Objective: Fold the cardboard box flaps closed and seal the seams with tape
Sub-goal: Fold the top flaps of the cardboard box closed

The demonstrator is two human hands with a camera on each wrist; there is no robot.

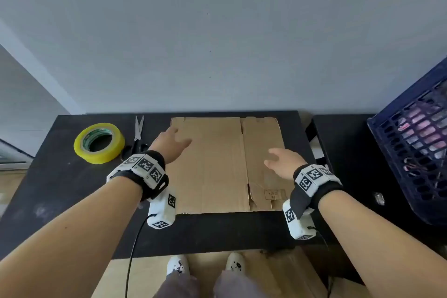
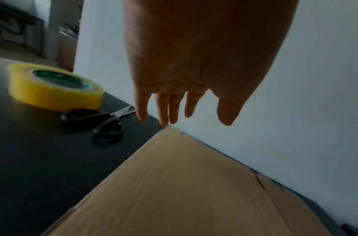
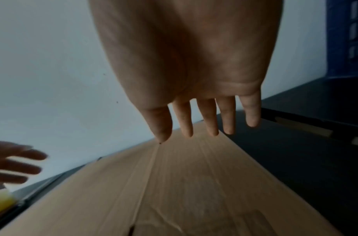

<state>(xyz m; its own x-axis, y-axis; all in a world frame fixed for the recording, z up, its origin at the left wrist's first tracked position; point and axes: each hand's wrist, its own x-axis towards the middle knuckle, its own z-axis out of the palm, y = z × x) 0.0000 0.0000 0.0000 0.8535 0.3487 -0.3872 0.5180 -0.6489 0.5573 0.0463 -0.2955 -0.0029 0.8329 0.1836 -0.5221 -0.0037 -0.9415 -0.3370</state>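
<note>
Brown corrugated cardboard box: folded flat, lying at the centre of the head view on the black tabletop, its far edge close to the pale wall.
Left hand: fingers straight and slightly spread, holding nothing; it hovers over the box's upper-left corner. In the left wrist view the fingertips hang just above that corner, and contact cannot be confirmed.
Right hand: released, fingers straight and apart, palm down over the right panel of the box; the right wrist view shows a gap between fingertips and cardboard.
Yellow roll of clear packing tape: flat on the table at the left of the head view, well apart from the box.
Writing on tape: green inner label with pale lettering, too blurred to read.
Box label: a small printed rectangle near the lower-right corner of the cardboard; text illegible.
Black-handled scissors: between the tape roll and the box, blades pointing toward the wall; the handles are partly hidden by the left wrist in the head view.
Wrist bands: white blocks with black-and-white square markers on both wrists.
Dark blue plastic lattice crate: at the right edge of the head view, cut off by the frame; contents hard to make out.
</note>
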